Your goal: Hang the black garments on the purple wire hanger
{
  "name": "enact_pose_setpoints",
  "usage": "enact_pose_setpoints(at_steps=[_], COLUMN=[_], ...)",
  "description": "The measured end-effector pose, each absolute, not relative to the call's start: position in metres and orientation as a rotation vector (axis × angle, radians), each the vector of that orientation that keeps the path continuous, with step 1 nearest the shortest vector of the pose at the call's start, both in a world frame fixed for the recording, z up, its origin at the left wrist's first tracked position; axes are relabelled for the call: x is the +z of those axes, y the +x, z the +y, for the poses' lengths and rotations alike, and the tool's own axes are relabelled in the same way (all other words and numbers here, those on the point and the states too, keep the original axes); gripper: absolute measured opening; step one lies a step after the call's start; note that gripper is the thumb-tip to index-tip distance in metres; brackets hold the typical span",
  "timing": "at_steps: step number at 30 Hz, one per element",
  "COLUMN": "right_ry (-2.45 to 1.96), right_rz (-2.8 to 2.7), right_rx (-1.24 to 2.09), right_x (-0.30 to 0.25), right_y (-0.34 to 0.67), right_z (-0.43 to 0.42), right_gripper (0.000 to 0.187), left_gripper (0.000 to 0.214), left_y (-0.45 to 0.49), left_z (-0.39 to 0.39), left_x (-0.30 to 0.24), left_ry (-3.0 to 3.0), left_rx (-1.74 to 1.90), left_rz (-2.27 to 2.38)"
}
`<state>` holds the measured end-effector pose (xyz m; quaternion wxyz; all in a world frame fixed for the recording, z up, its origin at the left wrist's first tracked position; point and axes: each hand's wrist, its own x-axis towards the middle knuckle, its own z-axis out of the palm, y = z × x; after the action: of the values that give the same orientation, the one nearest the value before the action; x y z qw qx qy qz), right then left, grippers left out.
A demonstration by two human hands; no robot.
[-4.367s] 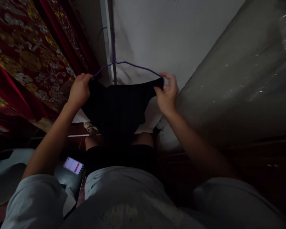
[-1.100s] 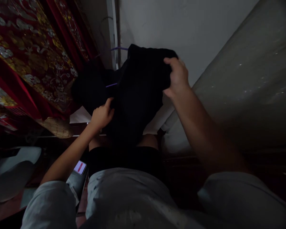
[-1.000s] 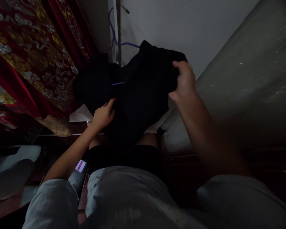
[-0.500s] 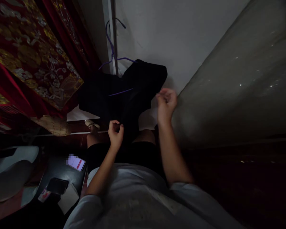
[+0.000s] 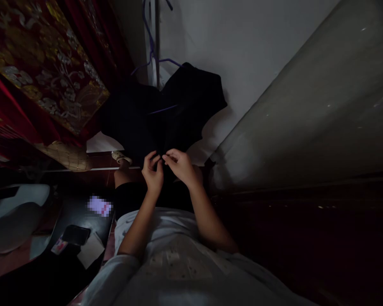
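Note:
A black garment (image 5: 191, 102) hangs on a purple wire hanger (image 5: 151, 51) in front of me, and its front is partly open. My left hand (image 5: 152, 172) is closed at the lower front of the garment, its thumb and fingers pinching the dark cloth. Beside it, almost touching, my right hand (image 5: 180, 165) pinches at the same front edge with thumb and forefinger. Any small thing between the fingertips is too dark to make out.
Red embroidered cloth (image 5: 67, 76) with gold and silver patterns hangs at the left. On a dark surface at lower left lie a lit phone (image 5: 99, 206), a black phone-like object (image 5: 76, 235) and a pale paper (image 5: 91, 250). A grey sheet-like surface (image 5: 300, 106) slants along the right.
My right hand has moved left and down from beside the garment to meet my left hand at its front. My left hand stays at the cloth. The view has shifted slightly.

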<state>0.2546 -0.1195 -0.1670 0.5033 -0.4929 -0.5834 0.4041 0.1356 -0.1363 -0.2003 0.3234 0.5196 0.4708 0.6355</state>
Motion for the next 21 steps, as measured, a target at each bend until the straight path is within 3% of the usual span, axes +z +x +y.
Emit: enact_pose_setpoints(at_steps=[5, 11, 15, 18, 21], right_ry=[-1.314, -1.158, -1.045, -1.004, -0.968], right_rz=[-1.464, -1.036, -0.989, -0.987, -1.028], right_rx=[0.896, 1.4, 1.45, 1.317, 1.16], right_x=[-0.167, -0.161, -0.123, -0.078, -0.03], right_y=[0.242, 0.229, 0.229, 0.235, 0.243], right_z=[-0.126, -0.122, -0.105, -0.075, -0.045], right_gripper=[0.025, 0.02, 0.017, 0.012, 0.018], left_gripper=[0.029, 0.024, 0.021, 0.021, 0.021], left_y=[0.129, 0.126, 0.119, 0.114, 0.115], left_z=[-0.134, -0.134, -0.126, -0.117, -0.11], left_x=[-0.196, -0.198, -0.194, -0.197, -0.21], left_ry=[1.425, 1.484, 1.549, 1.633, 1.681], left_rx=[1.681, 1.709, 1.782, 1.755, 1.678], left_rz=[1.314, 1.325, 1.287, 1.295, 1.324])
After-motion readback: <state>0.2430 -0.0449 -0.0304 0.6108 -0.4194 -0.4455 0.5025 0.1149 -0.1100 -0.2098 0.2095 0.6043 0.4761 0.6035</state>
